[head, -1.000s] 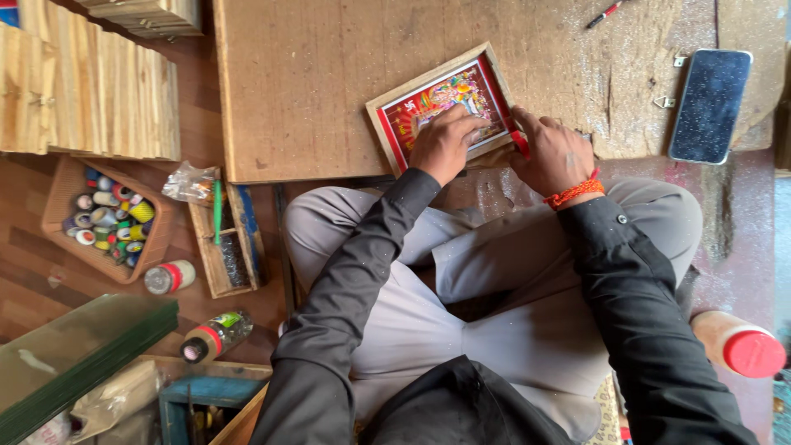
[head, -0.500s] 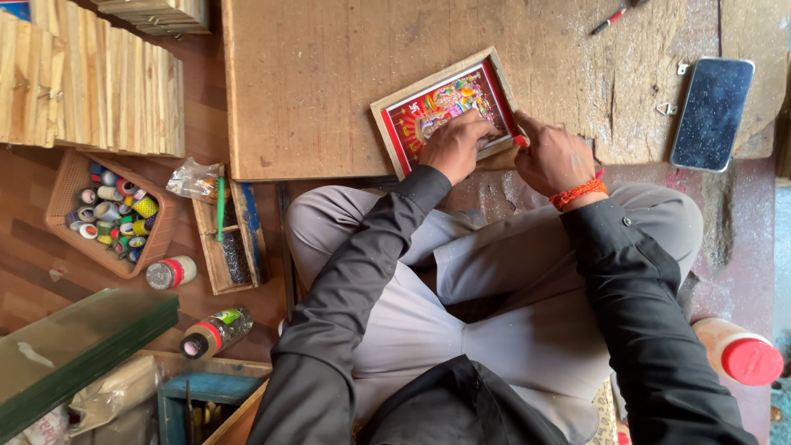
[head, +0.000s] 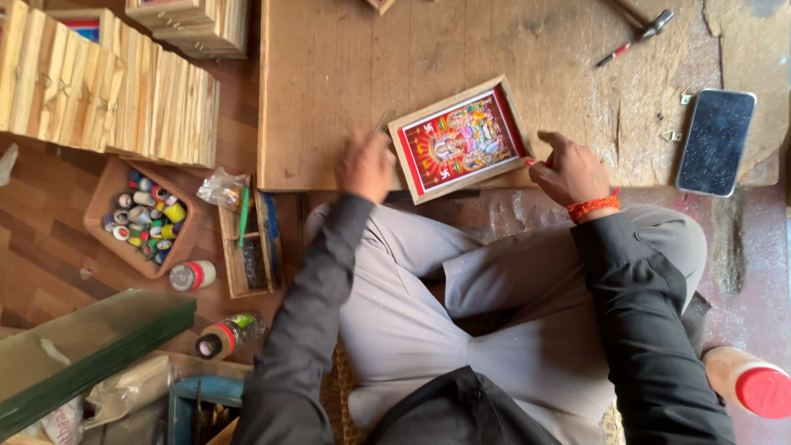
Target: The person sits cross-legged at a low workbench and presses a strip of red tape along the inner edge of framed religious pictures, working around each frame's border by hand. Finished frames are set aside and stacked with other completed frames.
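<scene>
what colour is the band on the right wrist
Orange, a thin band on the wrist just behind the right hand, clearest in the head view.

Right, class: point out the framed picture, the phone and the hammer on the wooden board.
framed picture point(head: 460, 138), head view, middle of the red print.
phone point(head: 715, 142), head view, middle of the dark screen.
hammer point(head: 636, 39), head view, on the handle.

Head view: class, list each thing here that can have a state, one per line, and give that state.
Framed picture: flat, face up on the wooden board.
Left hand: closed, beside the frame, blurred.
Right hand: at the frame's right edge.
Phone: screen dark.
Hammer: lying unused.
Red-capped bottle: capped.
</scene>
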{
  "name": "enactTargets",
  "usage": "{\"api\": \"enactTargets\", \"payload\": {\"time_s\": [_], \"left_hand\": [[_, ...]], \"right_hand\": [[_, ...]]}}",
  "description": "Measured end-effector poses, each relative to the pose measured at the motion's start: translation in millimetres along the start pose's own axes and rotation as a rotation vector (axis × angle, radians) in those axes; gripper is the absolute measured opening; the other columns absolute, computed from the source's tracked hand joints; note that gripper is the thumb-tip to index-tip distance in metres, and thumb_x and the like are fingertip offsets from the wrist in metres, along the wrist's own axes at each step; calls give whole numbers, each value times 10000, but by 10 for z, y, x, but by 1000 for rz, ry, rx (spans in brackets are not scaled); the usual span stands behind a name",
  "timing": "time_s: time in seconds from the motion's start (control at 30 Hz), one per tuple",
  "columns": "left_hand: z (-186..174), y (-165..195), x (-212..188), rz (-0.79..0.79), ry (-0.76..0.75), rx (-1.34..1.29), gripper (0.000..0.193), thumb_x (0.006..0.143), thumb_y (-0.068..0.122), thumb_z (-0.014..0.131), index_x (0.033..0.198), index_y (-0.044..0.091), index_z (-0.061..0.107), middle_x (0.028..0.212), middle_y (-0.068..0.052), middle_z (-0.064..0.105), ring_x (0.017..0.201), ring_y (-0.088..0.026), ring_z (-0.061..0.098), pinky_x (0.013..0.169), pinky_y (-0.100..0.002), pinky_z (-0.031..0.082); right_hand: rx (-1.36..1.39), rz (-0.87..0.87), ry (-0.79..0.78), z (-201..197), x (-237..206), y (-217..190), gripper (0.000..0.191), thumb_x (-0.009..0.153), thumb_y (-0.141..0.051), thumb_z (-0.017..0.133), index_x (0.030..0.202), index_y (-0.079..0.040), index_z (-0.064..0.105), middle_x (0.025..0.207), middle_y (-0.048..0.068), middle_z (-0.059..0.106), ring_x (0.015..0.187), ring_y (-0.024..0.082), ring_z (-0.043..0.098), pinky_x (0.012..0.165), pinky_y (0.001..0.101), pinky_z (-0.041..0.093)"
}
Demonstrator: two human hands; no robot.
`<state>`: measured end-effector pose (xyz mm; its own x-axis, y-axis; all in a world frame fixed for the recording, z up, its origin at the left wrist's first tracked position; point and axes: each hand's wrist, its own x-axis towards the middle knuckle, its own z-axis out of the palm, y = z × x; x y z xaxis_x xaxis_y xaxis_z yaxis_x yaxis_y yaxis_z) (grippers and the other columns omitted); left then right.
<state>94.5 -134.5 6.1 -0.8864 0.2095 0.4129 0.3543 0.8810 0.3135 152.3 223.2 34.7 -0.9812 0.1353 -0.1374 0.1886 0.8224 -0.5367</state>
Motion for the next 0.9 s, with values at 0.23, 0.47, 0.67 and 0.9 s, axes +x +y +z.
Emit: {"api": "enactTargets", "payload": {"time_s": [0.23,0.47,0.67,0.9], "left_hand": [[58,698,-523,-280,-246,-437,676,988,322,679,1547,102,368,1097,-197,734,932,-405,723,734,-495,565],[116,443,-27,-664,-14,-1478,366,994,153,667,1317,-7,603,990,-73,731,766,-167,736,605,-273,609],[64,-131,1100,-525,260,-1557,135,1002,125,707,1022,13,634,904,-38,654,718,-154,699,610,-336,644],[210,-976,2857,-503,324,-1377,395,937,332,714,1089,-28,652,960,-118,704,824,-231,766,635,-351,691]], "right_hand": [[-3,-32,-67,47,45,158,469,836,-322,711,1286,-192,722,832,160,736,815,358,711,727,473,548],[216,-12,-48,-2,51,81,632,790,-243,706,1396,-95,605,803,163,746,693,295,724,669,411,560],[255,-31,-30,-3,80,52,450,861,-210,675,1295,-91,660,871,158,754,708,282,740,650,396,564],[91,-65,38,27,168,-131,393,892,-290,700,1239,-106,695,1115,142,717,852,295,742,735,401,565]]}}
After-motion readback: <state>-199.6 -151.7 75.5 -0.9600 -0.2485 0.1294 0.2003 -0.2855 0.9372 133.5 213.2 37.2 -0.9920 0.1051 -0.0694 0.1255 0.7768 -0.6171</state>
